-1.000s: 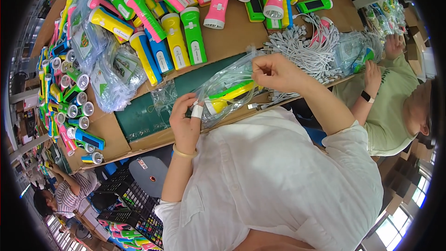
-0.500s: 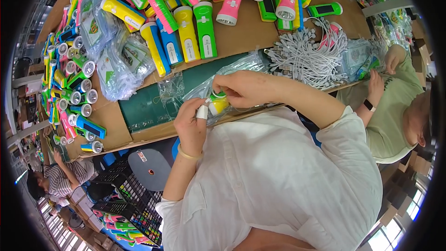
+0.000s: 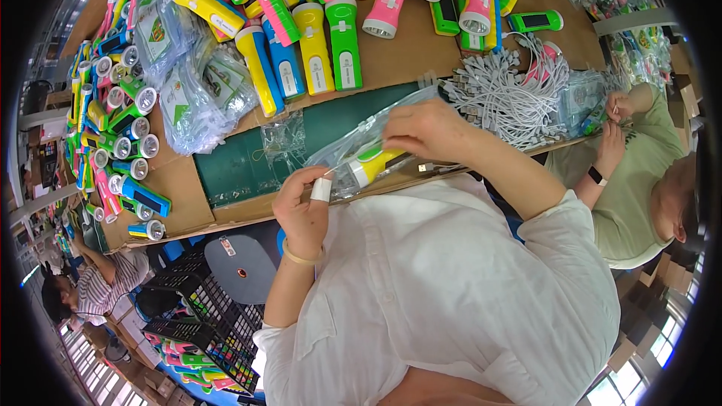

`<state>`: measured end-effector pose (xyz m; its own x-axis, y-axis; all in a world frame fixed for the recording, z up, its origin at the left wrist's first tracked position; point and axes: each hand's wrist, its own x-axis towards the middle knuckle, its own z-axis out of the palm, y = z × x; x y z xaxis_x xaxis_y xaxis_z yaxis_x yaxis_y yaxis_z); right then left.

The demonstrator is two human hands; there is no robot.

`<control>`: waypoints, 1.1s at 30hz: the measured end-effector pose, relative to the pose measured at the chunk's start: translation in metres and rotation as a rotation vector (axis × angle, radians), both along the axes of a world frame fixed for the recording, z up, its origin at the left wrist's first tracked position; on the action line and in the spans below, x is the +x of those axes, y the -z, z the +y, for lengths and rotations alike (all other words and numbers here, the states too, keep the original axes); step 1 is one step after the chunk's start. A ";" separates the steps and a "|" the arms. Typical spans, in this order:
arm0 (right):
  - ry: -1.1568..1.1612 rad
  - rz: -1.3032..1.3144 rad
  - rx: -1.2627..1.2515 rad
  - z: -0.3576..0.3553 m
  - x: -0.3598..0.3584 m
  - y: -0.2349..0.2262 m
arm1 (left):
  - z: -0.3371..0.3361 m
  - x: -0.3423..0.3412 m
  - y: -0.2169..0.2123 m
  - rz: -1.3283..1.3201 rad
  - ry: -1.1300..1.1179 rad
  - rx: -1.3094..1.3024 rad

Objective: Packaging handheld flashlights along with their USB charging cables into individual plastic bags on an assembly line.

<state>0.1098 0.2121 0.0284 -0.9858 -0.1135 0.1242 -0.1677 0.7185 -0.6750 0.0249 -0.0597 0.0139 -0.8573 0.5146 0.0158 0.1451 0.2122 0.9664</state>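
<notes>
A yellow and green flashlight [image 3: 374, 165] with a white rim lies tilted within a clear plastic bag [image 3: 342, 152] at the near edge of the table. My left hand [image 3: 301, 207], white tape round one finger, pinches the bag's edge beside the flashlight's white end. Curled over the other end of the flashlight is my right hand [image 3: 430, 131], its fingertips partly hidden. A white USB plug [image 3: 425, 168] shows just below the right hand; where its cable runs is hidden.
Many coloured flashlights [image 3: 316, 49] are heaped at the back and left. Clear bags with printed cards [image 3: 180, 105] lie left of centre, white USB cables [image 3: 511, 94] right. A co-worker [image 3: 639, 173] handles a packet at the right; a black crate [image 3: 203, 323] stands lower left.
My right hand has moved right, and more of the flashlight's body now shows in the bag between my hands. The USB plug has come into sight. My left hand has shifted slightly left.
</notes>
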 end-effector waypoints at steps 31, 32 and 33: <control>0.594 0.181 -0.687 0.122 0.031 -0.065 | 0.064 -0.044 0.034 -0.102 0.450 -0.398; 0.721 0.185 -0.674 0.148 0.028 -0.077 | 0.067 -0.042 0.029 -0.106 0.431 -0.404; 0.759 0.304 -0.532 0.193 0.028 -0.076 | 0.061 -0.043 0.042 -0.062 0.420 -0.256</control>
